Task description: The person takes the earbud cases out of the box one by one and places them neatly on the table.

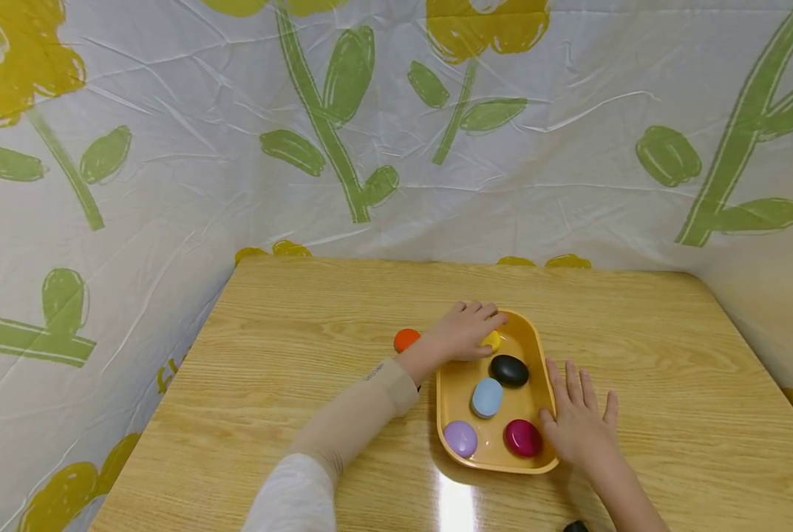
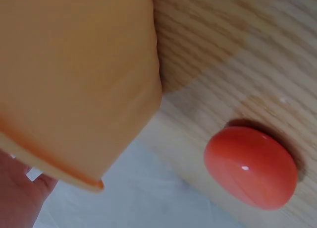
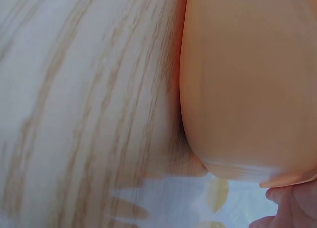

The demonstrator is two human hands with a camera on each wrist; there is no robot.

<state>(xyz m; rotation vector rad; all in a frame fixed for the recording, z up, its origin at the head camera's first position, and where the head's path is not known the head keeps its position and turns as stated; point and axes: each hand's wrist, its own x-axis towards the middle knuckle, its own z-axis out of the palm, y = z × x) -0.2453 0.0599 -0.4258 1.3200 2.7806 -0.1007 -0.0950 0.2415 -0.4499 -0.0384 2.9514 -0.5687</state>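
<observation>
An orange-yellow tray (image 1: 444, 399) stands on the table with several smooth rounded stones in it. At its far left corner my left hand (image 1: 464, 332) reaches over the rim, holding a yellow stone (image 1: 493, 340) between thumb and fingers; the hand covers part of the stone. Nearby lie a black stone (image 1: 509, 371) and a light blue one (image 1: 486, 397). A lilac stone (image 1: 460, 439) and a dark pink stone (image 1: 523, 438) occupy the near end. Along the tray's right side, my right hand (image 1: 579, 421) has its fingers spread, the thumb at the rim.
Left of the tray an orange-red stone (image 2: 250, 167) lies on the wooden table (image 1: 290, 332), partly behind my left wrist in the head view. A flower-printed cloth (image 1: 403, 199) hangs behind the table. A small dark object (image 1: 576, 526) shows at the bottom edge.
</observation>
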